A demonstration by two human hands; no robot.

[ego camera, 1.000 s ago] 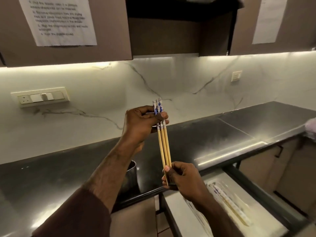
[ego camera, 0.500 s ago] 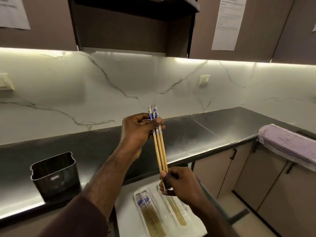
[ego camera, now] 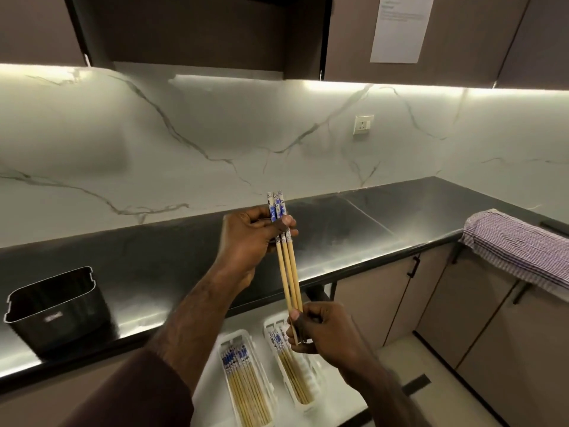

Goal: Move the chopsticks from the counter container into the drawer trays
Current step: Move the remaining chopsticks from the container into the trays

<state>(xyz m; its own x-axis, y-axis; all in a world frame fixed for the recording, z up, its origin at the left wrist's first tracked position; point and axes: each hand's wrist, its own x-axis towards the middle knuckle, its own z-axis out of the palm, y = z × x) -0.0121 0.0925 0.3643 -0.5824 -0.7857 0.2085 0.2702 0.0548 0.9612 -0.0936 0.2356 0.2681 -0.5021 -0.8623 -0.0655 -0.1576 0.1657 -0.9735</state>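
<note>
At the centre of the frame, the left hand [ego camera: 249, 238] pinches the blue-patterned tops of a small bundle of chopsticks [ego camera: 288, 266], held nearly upright, while the right hand [ego camera: 323, 329] closes round their lower tips. Below, in the open drawer [ego camera: 345, 399], two white trays lie side by side: the left tray [ego camera: 224, 349] and the right tray [ego camera: 268, 326], each holding chopsticks. The dark container [ego camera: 55, 312] stands on the black surface [ego camera: 385, 229] at lower left, a striped cloth [ego camera: 517, 245] at right
</note>
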